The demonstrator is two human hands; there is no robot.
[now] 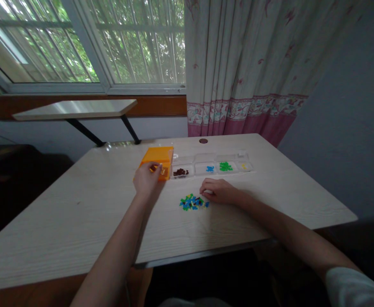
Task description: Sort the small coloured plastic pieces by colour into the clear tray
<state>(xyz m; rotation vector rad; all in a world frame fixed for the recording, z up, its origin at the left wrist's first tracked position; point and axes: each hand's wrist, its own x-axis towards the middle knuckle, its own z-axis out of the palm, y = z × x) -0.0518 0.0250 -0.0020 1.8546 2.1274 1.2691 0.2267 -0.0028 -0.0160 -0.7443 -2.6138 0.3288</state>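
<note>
Coloured pieces (pixel 189 203) | left hand (pixel 146 177) narrow over orange box (pixel 157 153) | right hand (pixel 218 191) curled beside pieces | cannot tell holdings

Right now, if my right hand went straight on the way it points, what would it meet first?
Most likely the pile of pieces, close to your right hand, though the hand's height is hard to judge.

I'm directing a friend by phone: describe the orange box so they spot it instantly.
From the window, look down to the pale desk. Left of the open clear boxes, partly under the left hand, lies the orange box, lid open. Its orange colour sets it apart from those colourless neighbours.
</note>
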